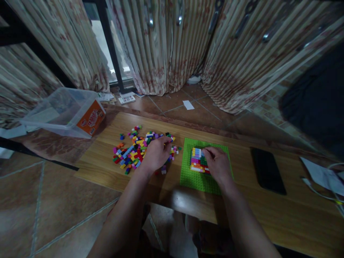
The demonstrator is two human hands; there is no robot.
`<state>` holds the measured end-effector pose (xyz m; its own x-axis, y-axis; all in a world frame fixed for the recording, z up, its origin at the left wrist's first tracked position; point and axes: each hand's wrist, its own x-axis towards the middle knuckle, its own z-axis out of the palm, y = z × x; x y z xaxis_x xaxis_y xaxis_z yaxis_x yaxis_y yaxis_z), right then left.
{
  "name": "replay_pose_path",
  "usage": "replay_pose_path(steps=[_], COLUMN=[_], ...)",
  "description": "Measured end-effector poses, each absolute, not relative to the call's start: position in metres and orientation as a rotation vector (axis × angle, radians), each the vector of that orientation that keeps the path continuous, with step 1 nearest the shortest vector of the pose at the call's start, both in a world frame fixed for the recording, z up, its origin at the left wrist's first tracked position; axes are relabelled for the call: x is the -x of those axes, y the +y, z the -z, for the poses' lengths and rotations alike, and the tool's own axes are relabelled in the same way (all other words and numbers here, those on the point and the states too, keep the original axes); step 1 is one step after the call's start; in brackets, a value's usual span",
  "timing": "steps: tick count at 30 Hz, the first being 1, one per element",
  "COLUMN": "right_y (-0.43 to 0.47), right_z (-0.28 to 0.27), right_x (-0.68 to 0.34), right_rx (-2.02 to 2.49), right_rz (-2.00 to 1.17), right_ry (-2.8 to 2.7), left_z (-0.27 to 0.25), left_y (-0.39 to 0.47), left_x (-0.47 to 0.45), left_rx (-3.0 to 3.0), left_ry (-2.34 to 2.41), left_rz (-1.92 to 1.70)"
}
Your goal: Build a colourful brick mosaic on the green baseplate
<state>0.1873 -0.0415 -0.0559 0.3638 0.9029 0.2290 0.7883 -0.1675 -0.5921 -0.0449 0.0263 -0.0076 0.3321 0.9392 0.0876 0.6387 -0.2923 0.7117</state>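
Observation:
A loose heap of small colourful toy bricks point(134, 147) covers the left part of the wooden table. My left hand point(157, 154) is over the heap's right side, thumb and fingers closed together; whatever is between them is too small to make out. To the right lies a green baseplate point(200, 182) bearing a low, multicoloured brick build point(197, 159). My right hand point(218, 165) reaches over the build from the right, its fingertips pinched at the upper edge. It hides the build's right side and anything in the pinch.
A black phone point(268, 170) lies on the table point(242, 200) right of the baseplate. Farther right are a white paper point(319, 173) and a cable point(319, 193). A clear plastic bin point(64, 111) with an orange label stands behind the table's left end. Striped curtains point(158, 46) hang beyond.

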Motion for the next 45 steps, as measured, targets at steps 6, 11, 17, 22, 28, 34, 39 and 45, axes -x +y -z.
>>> replay_pose_path(steps=[6, 11, 17, 22, 28, 34, 39, 45], right_y=[-0.041, -0.044, -0.057, -0.065, -0.069, -0.068, -0.063, -0.059], right_z=[0.056, 0.037, 0.010, 0.008, 0.028, 0.041, 0.040, 0.029], right_x=[-0.188, -0.188, -0.149, -0.103, -0.068, -0.058, -0.069, -0.088], right_rx=[1.907, 1.844, 1.624, 1.448, 1.595, 1.702, 1.656, 1.531], right_rz=[-0.245, -0.144, -0.116, -0.408, -0.524, -0.391, -0.444, -0.445], right_ry=[-1.462, -1.303, -1.391, -1.726, -1.979, -1.997, -1.886, -1.612], left_z=[0.009, 0.009, 0.015, 0.006, -0.002, -0.003, 0.003, 0.002], left_y=[0.028, 0.035, 0.045, 0.043, 0.042, 0.042, 0.040, 0.029], left_x=[0.051, 0.062, 0.073, 0.075, 0.080, 0.084, 0.082, 0.073], left_rx=[-2.054, -1.956, -1.591, -1.352, -1.280, -1.265, -1.350, -1.621], left_ry=[1.332, 1.403, 1.410, 1.361, 1.391, 1.388, 1.341, 1.057], left_rz=[-0.776, -0.910, -1.277, -1.349, -1.417, -1.383, -1.272, -0.876])
